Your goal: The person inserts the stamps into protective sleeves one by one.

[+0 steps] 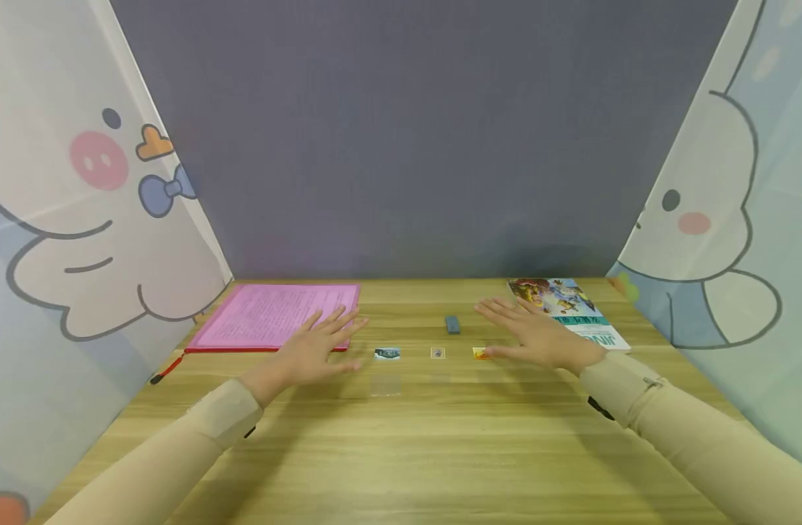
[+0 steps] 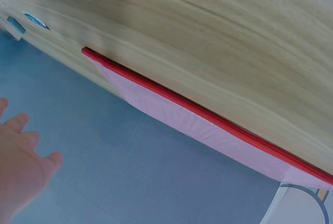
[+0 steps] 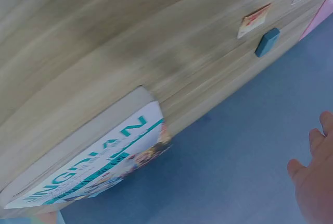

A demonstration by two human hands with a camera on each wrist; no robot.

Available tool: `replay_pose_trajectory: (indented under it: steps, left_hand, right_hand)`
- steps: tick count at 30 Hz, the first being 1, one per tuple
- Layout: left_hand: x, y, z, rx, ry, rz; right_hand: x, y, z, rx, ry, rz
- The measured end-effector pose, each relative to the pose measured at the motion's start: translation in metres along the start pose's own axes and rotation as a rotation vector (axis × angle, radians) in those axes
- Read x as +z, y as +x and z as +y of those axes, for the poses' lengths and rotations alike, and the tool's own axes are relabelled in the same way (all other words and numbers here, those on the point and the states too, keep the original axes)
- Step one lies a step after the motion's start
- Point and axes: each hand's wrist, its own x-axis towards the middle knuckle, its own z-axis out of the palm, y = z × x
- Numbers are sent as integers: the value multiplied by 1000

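My left hand [image 1: 314, 348] hovers over the table with its fingers spread and nothing held, near the right edge of a pink printed sheet with a red border [image 1: 276, 317]. With fingers extended and empty, my right hand [image 1: 539, 337] hovers beside a book with a colourful cover [image 1: 588, 321]. In the head view its thumb overlaps a small yellow-orange picture card [image 1: 479, 353]; the right wrist view shows that card lying uncovered. A grey-green picture card [image 1: 387, 353] and a smaller framed card [image 1: 437, 354] lie between the hands. Behind them is a small blue-grey block [image 1: 452, 324].
A clear square piece [image 1: 385, 385] lies in front of the grey-green card, with fainter clear patches to its right. A red cord with a dark tip [image 1: 167, 370] hangs off the pink sheet's corner. A grey panel [image 1: 414, 146] stands behind the wooden table [image 1: 427, 452], with cartoon-printed sheets on both sides.
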Motion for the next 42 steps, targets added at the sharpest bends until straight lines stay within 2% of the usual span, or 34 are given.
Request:
replay_pose_trajectory:
  steps: [11,16,22,29,31,35,38,42]
  left_hand:
    - [6,0,4,0,-64,15]
    - [8,3,11,-7,-178,26]
    - [11,7,18,-70,-322,14]
    - [19,14,21,-100,-485,7]
    - [22,15,23,-125,-527,4]
    - [27,15,32,-228,-605,-18]
    - [31,15,40,-293,-609,-32]
    - [37,14,48,-318,-552,-30]
  right_hand:
    - [-5,16,-16,-15,-3,-22]
    - [-6,21,-21,-41,45,-19]
    - [-6,33,-24,-81,82,-22]
    - [-5,48,-35,-93,148,-58]
    - [-6,51,-38,-97,180,-65]
    - [-4,59,-45,-87,222,-84]
    - [-2,67,-49,-81,230,-97]
    - [3,78,-55,-50,259,-117]
